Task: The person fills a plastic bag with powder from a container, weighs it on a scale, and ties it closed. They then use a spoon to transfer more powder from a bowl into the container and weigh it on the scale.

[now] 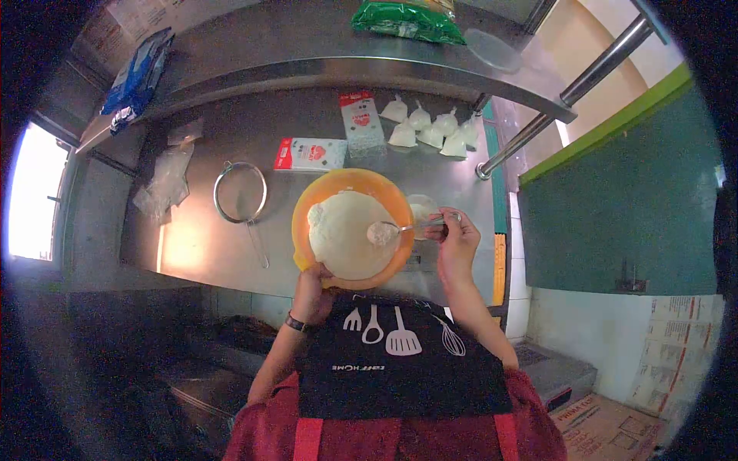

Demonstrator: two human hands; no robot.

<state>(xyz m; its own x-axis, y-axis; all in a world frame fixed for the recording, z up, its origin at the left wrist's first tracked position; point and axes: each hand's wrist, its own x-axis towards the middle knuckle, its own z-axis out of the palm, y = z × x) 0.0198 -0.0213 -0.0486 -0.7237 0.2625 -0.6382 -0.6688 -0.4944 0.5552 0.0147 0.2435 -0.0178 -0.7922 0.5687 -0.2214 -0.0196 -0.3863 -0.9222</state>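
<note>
An orange bowl point(301, 201) stands near the counter's front edge, with a large mass of white powder point(346, 234) inside. My left hand point(314, 288) grips the bowl's rim at its lower left, fingers partly hidden. Closed around the handle of a metal spoon point(407, 227), my right hand point(455, 234) is at the bowl's right side. The spoon's head holds a heap of off-white powder point(382, 233) over the white powder. Partly hidden behind the bowl and my right hand is a small round container point(421, 207) with pale contents.
A strainer point(241, 192) and clear plastic bags point(165, 180) lie left on the metal counter point(204, 250). Two red-and-white packs point(311, 154) point(360, 119) and several tied bags of white powder point(430, 131) are behind the bowl. A raised shelf point(307, 65) holds a green package point(407, 21).
</note>
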